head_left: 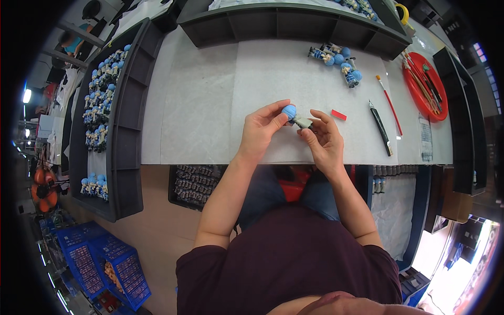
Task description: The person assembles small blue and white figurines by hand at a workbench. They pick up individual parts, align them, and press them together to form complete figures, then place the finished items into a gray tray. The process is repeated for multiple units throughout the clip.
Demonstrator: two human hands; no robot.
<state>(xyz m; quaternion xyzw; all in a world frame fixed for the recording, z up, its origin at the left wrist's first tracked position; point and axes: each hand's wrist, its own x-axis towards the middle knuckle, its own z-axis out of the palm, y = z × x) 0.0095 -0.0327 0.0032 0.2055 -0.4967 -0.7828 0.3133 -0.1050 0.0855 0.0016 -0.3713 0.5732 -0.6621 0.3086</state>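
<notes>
Left grip [258,127] clamped on figurine [299,121] at blue head [289,111], right grip [327,143] on grey end [305,123]; likely light, stiff; head seems surest hold.

Figurine [299,121] light-blue and pale grey; round tray [443,100] red; pen [379,126] black.

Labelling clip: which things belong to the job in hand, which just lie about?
Likely the job:
blue-headed, grey-bodied figurine, held by left hand and right hand
loose blue-headed figurines
dark grey rectangular plastic tray holding figurines

Untouched, perhaps just lying about:
slim black pen-like tool
red-handled brush
round red plastic dish
</notes>
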